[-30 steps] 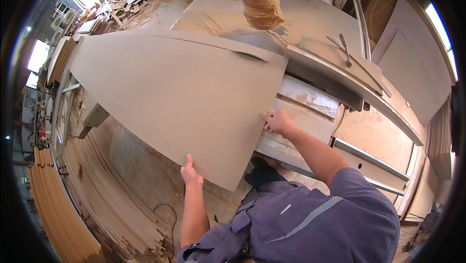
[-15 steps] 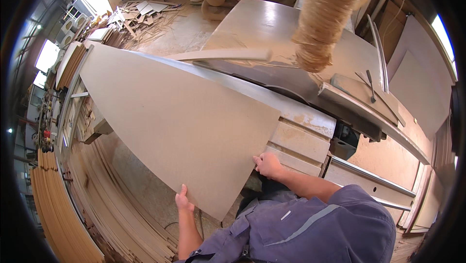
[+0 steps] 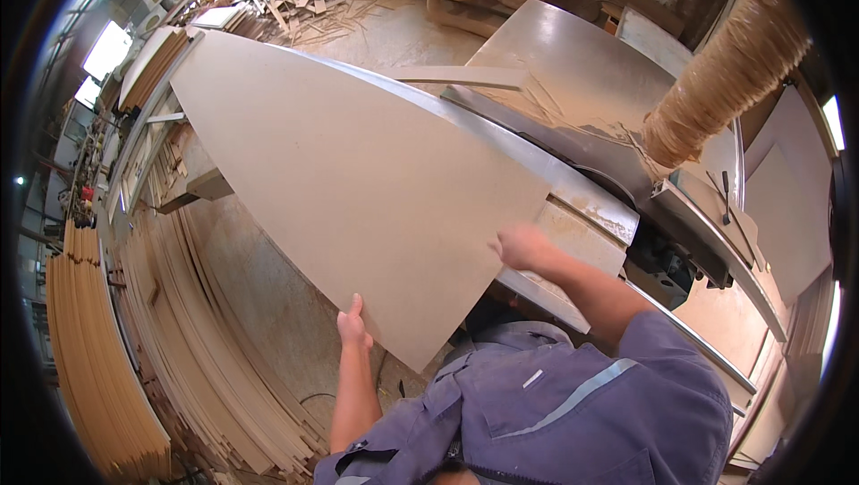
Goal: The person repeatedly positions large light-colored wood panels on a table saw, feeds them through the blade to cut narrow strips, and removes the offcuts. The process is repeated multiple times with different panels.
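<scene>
A large beige board (image 3: 376, 190) lies across the sliding saw table (image 3: 586, 221), its near corner jutting out toward me. My left hand (image 3: 355, 324) is closed on the board's left edge, thumb on top and fingers hidden underneath. At the board's right end, my right hand (image 3: 526, 248) is over the edge, blurred by motion; whether it grips the board cannot be made out. Beyond the board, part of a dark saw blade or guard (image 3: 608, 182) shows beside the table slot.
A ribbed dust hose (image 3: 725, 73) hangs at the right above the metal saw top (image 3: 573, 55). A narrow strip (image 3: 465, 76) lies behind the board. Long strips (image 3: 98, 351) are stacked at left. Offcuts (image 3: 309, 2) pile up at the back. A fence (image 3: 716, 243) stands at right.
My right hand has moved up and farther along the board's end edge. My left hand stays on its edge. The view has shifted, with the hose now farther right.
</scene>
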`<act>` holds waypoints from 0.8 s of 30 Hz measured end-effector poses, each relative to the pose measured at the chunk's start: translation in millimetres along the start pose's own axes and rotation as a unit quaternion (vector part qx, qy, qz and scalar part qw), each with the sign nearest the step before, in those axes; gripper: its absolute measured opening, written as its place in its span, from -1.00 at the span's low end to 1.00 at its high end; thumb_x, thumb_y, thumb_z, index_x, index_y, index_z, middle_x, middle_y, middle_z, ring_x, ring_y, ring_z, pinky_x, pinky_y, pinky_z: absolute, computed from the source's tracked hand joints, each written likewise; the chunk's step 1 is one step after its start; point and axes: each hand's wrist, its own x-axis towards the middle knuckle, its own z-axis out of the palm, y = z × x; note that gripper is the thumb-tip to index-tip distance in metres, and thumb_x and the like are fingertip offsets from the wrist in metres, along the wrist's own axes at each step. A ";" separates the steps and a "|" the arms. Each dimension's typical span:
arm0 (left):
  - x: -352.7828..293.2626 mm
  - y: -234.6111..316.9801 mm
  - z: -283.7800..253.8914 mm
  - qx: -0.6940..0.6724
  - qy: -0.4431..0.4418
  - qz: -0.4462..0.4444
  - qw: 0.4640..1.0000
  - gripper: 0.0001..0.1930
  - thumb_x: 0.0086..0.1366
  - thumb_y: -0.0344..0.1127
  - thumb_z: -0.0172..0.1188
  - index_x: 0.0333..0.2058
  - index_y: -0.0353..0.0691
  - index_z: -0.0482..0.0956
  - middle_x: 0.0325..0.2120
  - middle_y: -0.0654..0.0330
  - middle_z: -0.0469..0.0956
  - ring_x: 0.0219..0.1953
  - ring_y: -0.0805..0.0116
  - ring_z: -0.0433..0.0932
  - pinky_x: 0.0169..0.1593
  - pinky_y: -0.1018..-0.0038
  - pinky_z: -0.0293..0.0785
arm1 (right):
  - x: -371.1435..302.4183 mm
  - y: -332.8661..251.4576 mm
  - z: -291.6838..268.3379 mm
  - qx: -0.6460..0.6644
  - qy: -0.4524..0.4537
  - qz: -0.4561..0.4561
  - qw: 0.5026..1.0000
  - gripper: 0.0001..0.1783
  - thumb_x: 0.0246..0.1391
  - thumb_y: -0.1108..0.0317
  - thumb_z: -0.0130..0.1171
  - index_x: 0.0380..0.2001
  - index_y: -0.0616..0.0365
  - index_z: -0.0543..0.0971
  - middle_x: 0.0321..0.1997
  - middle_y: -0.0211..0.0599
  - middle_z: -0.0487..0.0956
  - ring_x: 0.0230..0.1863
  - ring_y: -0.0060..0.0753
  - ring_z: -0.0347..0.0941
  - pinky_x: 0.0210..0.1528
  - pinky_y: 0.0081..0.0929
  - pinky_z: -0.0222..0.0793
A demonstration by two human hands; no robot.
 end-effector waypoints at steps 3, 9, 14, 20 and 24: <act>17.6 12.3 4.2 -0.014 -0.009 0.004 1.000 -0.59 0.35 -0.30 0.20 0.06 -0.45 0.39 -0.05 0.01 0.53 -0.07 0.15 0.55 0.03 0.18 0.54 | 63.2 2.8 -60.3 -0.004 0.175 -0.102 0.979 -0.75 0.20 0.23 0.07 -0.24 0.19 0.56 -0.21 0.05 0.58 -0.19 0.15 0.54 -0.13 -0.03 0.47; 66.5 44.6 26.4 -0.008 0.013 0.003 1.000 -0.57 0.34 -0.28 0.23 0.06 -0.44 0.39 -0.07 0.03 0.53 -0.11 0.17 0.57 -0.01 0.23 0.56 | 225.1 60.2 -185.0 -0.163 0.336 -0.114 0.920 -0.66 0.13 0.24 0.16 -0.13 0.27 0.54 -0.06 0.01 0.53 0.00 0.03 0.46 0.01 -0.11 0.44; 146.1 39.0 156.0 -0.005 0.064 0.001 0.998 -0.58 0.34 -0.26 0.23 0.05 -0.40 0.40 -0.07 0.03 0.53 -0.11 0.19 0.57 -0.03 0.25 0.56 | 385.3 180.1 -305.6 -0.228 0.254 -0.069 0.937 -0.76 0.07 0.37 0.12 -0.25 0.29 0.61 -0.17 0.02 0.58 -0.02 0.03 0.50 0.00 -0.14 0.45; 140.1 60.8 161.6 -0.026 0.058 -0.023 0.998 -0.57 0.32 -0.22 0.27 0.02 -0.39 0.41 -0.14 0.02 0.56 -0.14 0.21 0.58 -0.08 0.27 0.58 | 451.8 220.6 -276.7 -0.246 0.175 -0.223 0.927 -0.82 -0.06 0.49 0.04 -0.62 0.25 0.59 -0.47 0.01 0.56 -0.34 0.10 0.53 -0.28 -0.07 0.47; 163.1 46.4 154.6 0.018 0.089 -0.033 0.995 -0.54 0.31 -0.18 0.29 0.01 -0.40 0.42 -0.15 0.05 0.56 -0.16 0.27 0.58 -0.10 0.29 0.57 | 464.7 236.9 -284.3 -0.381 0.108 -0.178 0.901 -0.82 0.00 0.43 0.07 -0.55 0.13 0.65 -0.40 -0.11 0.61 -0.25 -0.11 0.57 -0.21 -0.20 0.50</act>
